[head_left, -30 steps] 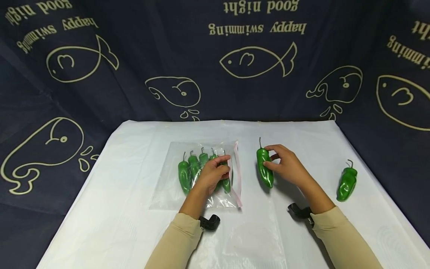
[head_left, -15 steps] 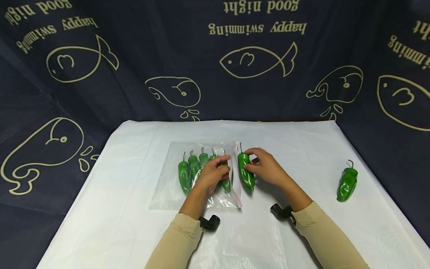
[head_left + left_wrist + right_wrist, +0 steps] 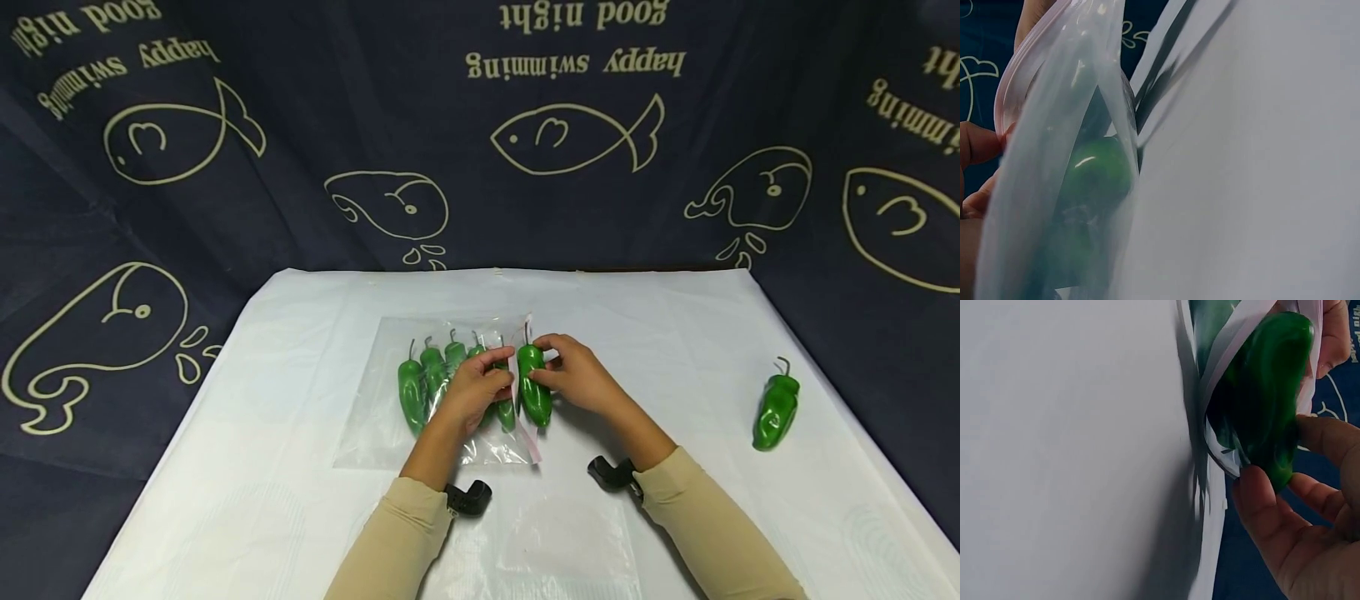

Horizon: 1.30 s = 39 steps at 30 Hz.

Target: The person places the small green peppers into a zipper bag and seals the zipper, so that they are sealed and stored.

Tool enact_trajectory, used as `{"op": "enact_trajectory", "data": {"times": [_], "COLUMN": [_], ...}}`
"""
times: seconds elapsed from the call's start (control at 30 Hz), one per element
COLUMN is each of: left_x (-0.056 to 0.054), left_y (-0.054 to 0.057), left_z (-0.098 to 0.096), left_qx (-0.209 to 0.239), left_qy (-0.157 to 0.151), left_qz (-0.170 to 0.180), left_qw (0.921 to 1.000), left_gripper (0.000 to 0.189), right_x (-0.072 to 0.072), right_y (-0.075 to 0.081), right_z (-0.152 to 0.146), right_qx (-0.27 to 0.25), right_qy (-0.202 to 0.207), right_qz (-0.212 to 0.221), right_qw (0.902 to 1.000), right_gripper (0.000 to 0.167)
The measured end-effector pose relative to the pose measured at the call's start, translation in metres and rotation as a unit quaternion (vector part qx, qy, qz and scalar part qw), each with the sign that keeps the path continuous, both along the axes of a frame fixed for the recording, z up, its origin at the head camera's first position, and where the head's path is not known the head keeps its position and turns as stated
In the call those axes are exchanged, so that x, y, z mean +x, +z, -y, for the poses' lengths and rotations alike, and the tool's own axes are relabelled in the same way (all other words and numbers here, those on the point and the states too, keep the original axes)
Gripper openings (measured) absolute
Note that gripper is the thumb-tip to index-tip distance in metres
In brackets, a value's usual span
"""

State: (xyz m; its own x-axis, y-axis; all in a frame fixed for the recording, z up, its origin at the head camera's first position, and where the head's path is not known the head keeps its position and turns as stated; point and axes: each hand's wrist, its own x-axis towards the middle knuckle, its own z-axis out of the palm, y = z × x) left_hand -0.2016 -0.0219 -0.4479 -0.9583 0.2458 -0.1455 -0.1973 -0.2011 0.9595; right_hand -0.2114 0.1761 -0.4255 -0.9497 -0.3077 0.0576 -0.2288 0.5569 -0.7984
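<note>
On the table lies a clear zip bag (image 3: 367, 437) with a pink-edged mouth facing right, several green peppers (image 3: 411, 392) side by side inside it. My left hand (image 3: 474, 392) pinches the upper side of the mouth, holding it raised; the left wrist view shows the finger and thumb at the pink strip. My right hand (image 3: 577, 377) holds another green pepper (image 3: 536, 392) between thumb and fingers, stem pointing away from me. In the right wrist view this pepper (image 3: 1279, 375) sits in the gap between the bag's lips, partly behind the near lip.
A single green pepper (image 3: 776, 410) lies near the right side of the white table (image 3: 225, 475). A flat clear plastic sheet or bag (image 3: 566, 533) lies at the front middle. A dark printed cloth (image 3: 450, 108) hangs behind and beside the table.
My right hand has moved left with its pepper, from right of the bag to its mouth. My left hand and the bag have stayed in place.
</note>
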Motion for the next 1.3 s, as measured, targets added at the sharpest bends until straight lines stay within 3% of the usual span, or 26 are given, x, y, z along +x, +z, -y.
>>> {"op": "enact_trajectory", "data": {"times": [0.43, 0.6, 1.1, 1.3], "left_x": [0.001, 0.000, -0.002, -0.001], "left_y": [0.002, 0.001, 0.004, 0.005], "left_z": [-0.001, -0.001, -0.003, -0.002], "left_qx": [-0.009, -0.013, -0.022, -0.021], "left_qy": [0.003, 0.006, 0.001, 0.003], "left_qz": [0.003, 0.000, -0.001, 0.001], "left_qw": [0.9999, 0.9999, 0.9998, 0.9998], "left_gripper": [0.054, 0.054, 0.052, 0.050], "right_x": [-0.002, -0.002, -0.004, -0.004], "right_y": [0.000, -0.003, -0.003, -0.004], "right_z": [-0.001, -0.002, 0.003, 0.009], "right_qx": [0.030, 0.044, 0.037, 0.010], "right_qy": [0.029, 0.021, -0.003, 0.000], "right_qz": [0.013, 0.022, 0.040, 0.052], "right_qw": [0.9990, 0.9986, 0.9985, 0.9986], "right_gripper": [0.045, 0.045, 0.049, 0.049]}}
